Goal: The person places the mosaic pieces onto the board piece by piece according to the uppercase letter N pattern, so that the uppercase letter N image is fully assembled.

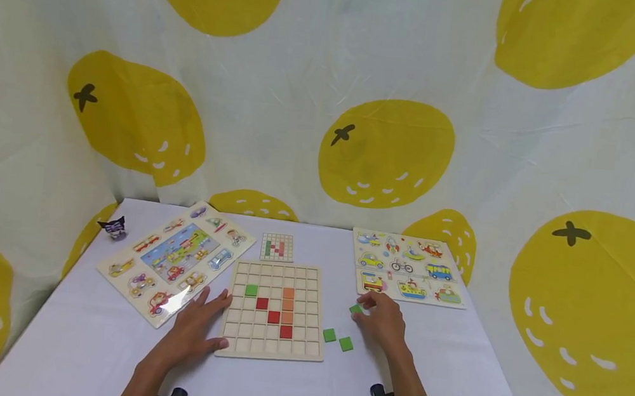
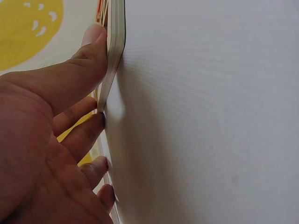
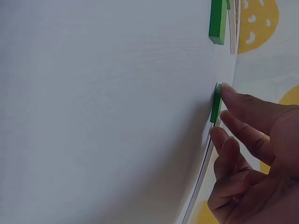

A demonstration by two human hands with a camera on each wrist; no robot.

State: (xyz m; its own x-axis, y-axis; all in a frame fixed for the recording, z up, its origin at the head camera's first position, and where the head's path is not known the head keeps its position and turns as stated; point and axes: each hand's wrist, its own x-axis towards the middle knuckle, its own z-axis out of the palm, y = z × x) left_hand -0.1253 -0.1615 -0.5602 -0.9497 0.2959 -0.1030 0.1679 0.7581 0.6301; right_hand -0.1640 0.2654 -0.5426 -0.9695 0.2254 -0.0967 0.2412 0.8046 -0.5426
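A square wooden grid board (image 1: 243, 344) lies in the middle of the table, holding one green tile, several red tiles and several orange ones. My left hand (image 1: 192, 328) rests at its left side, thumb and fingers spread and touching the edge. In the left wrist view the thumb (image 2: 91, 49) lies against the board's rim. To the right of the board, my right hand (image 1: 383, 322) pinches a green tile (image 1: 355, 309) between thumb and fingers, at table level. Two more green tiles, one (image 1: 330, 335) beside the board and another (image 1: 346, 343) nearer me, lie loose.
A small pattern card (image 1: 276, 258) with a coloured grid lies behind the board. On the left is a vehicle puzzle board (image 1: 125, 285), partly beneath my left hand's reach; another vehicle puzzle (image 1: 402, 276) sits at the back right. A dark patterned object (image 1: 113, 227) stands far left.
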